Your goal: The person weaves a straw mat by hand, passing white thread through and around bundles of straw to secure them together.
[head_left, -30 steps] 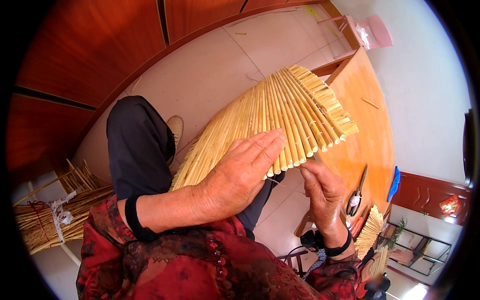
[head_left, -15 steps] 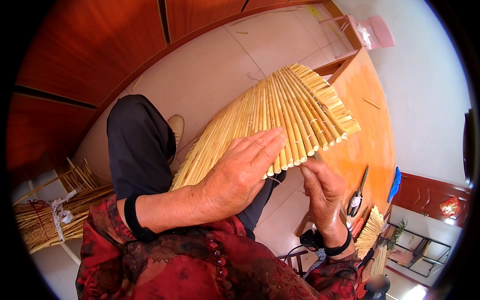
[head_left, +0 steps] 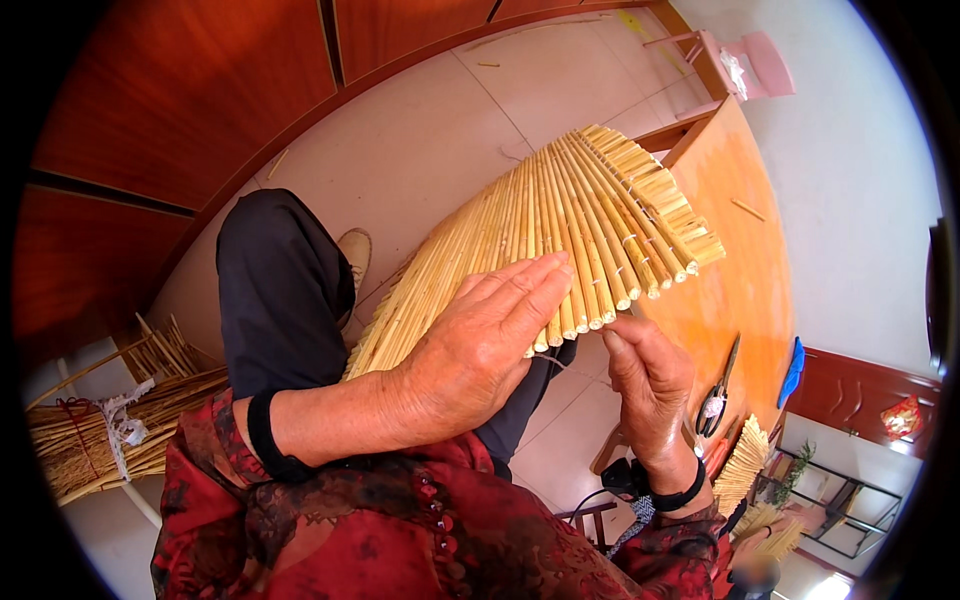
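Observation:
A fan-shaped mat of stalks (head_left: 520,215), yellow and stitched with rows of thin white thread, spreads across my lap toward the table. My left hand (head_left: 485,320) grips its near side, fingers stretched together over the top and the thumb hidden. Just below the mat's right-hand edge, my right hand (head_left: 645,375) is closed in a pinch, thumb against forefinger. What the fingertips hold is too small to make out. A thin loose thread (head_left: 553,361) hangs from the edge between my hands.
On the orange wooden table (head_left: 730,220) lie black-handled scissors (head_left: 716,390) and a short stalk piece (head_left: 748,210). Another stalk piece-work (head_left: 742,462) stands farther right, near another person. Tied straw bundles (head_left: 120,430) rest at left. A pink chair (head_left: 765,65) stands beyond the table.
Both my hands keep nearly the same pose on the mat; the whole view has shifted very slightly. At lower right, the other person's stalks have tilted lower.

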The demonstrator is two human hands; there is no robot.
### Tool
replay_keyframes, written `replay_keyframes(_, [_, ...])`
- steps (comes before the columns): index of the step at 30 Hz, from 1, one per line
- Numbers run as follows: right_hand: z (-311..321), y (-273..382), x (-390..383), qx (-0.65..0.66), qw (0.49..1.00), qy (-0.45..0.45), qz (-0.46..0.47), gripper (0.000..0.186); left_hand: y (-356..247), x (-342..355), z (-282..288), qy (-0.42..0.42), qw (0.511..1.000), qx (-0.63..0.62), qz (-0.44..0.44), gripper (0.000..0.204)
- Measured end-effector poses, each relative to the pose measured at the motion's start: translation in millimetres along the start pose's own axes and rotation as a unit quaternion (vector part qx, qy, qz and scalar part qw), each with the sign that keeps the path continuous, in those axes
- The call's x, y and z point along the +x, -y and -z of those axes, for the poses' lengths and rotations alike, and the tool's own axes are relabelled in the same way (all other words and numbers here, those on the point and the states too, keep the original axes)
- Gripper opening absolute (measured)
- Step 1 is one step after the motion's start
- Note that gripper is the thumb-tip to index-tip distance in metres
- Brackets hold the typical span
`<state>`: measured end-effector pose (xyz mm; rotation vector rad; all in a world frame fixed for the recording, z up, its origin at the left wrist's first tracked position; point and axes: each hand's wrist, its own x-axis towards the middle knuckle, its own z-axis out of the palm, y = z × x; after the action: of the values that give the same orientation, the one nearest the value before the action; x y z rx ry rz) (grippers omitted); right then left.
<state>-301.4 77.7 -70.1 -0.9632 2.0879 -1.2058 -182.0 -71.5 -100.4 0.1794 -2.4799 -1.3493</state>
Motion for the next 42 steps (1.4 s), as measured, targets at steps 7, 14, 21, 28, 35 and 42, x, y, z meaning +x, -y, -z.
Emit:
replay_keyframes(7, [1.1,4.5,2.1,0.003,1.0,0.013,-0.005,0.008,0.3,0.2,-3.9,0.008,1.0,-0.005,-0.017,0.066])
replay_keyframes(14, [4.1,2.2,1.2,-0.019,1.0,0.012,-0.006,0.007,0.0,1.7,-4.8,0.015,0.999,-0.031,-0.006,0.063])
replay_keyframes(21, [11.9,-13.7,-14.3,0.01,0.999,-0.011,-0.05,0.007,-3.1,2.3,-18.3,0.006,1.0,-0.017,-0.021,0.063])
replay_keyframes(28, [21.9,-16.7,-24.4,0.022,0.995,-0.019,-0.098,0.011,-8.2,5.8,-26.7,0.028,0.999,-0.041,-0.012,0.06])
replay_keyframes(35, [21.6,-14.3,-23.9,0.074,0.989,-0.053,-0.113,0.019,-7.9,10.6,-24.4,0.033,0.998,-0.056,-0.01,0.055])
replay_keyframes(42, [23.1,-13.1,-19.7,0.048,0.992,-0.047,-0.109,0.021,-3.5,14.6,-23.1,0.033,0.996,-0.075,-0.022,0.054])
